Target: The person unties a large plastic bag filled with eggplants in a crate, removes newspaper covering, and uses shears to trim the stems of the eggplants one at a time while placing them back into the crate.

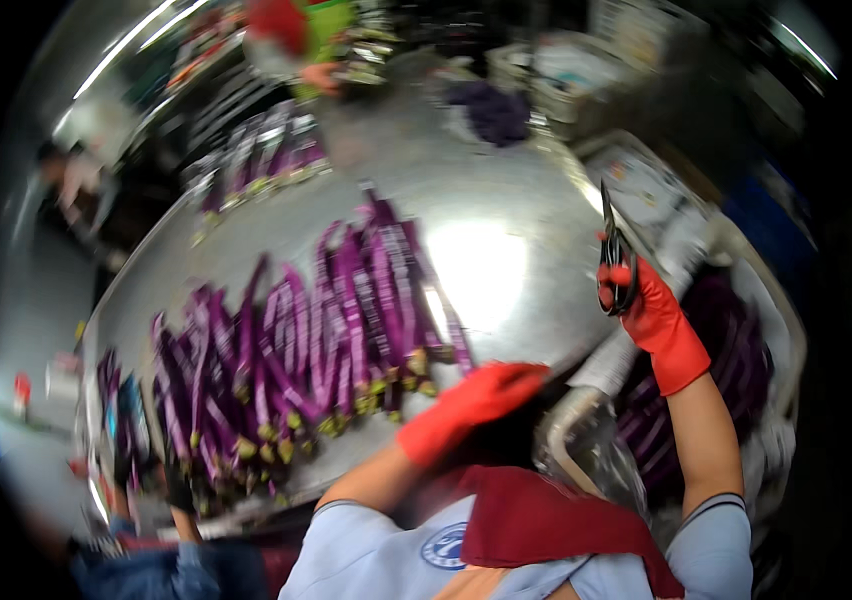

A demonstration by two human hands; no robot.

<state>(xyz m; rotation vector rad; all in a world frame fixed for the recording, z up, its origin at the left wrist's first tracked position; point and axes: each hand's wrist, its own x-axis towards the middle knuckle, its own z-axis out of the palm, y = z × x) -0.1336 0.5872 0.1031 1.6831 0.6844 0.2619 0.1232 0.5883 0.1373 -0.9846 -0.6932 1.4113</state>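
Note:
Raised over the table's right rim, my right hand, in a red rubber glove, grips black-handled scissors, blades pointing up and away from me. My left hand, also in a red glove and blurred, reaches across the near edge of the metal table. Its fingers point right; what lies under them is hidden. Left of it, long purple eggplants spread in a row, green stem ends towards me. More eggplants fill a lined crate below my right hand.
Bagged eggplants lie at the far left of the table. A purple cloth-like bundle sits at the back, near white baskets. Black-gloved hands of a co-worker work at the lower left. Another person stands opposite.

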